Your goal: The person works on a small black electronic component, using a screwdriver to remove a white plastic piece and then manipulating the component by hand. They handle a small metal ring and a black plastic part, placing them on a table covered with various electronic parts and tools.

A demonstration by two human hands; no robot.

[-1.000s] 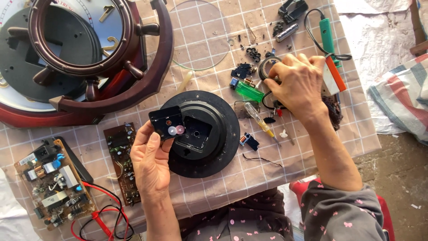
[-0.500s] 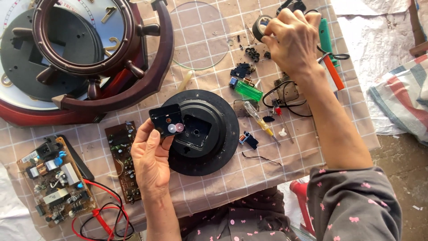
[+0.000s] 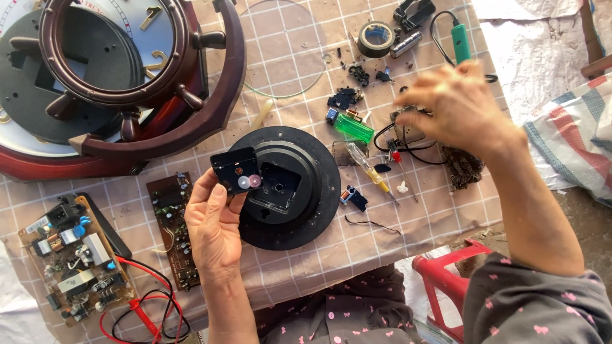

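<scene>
My left hand holds up a small black square clock movement with a white and a pink gear showing on its face. It hovers at the left rim of a black round disc lying on the checked cloth. My right hand is blurred, its fingers curled down over a tangle of black wires and small parts. Whether it grips anything is unclear. A roll of black tape lies at the far side, apart from both hands.
A dark red ship-wheel clock frame fills the far left. Nearby lie two circuit boards, red probe leads, a green translucent box, a yellow screwdriver, a green-handled soldering iron and a red stool.
My right hand carried the tape roll from the middle to the far side, let it go there, and came back down over the wires. The left hand kept still.
</scene>
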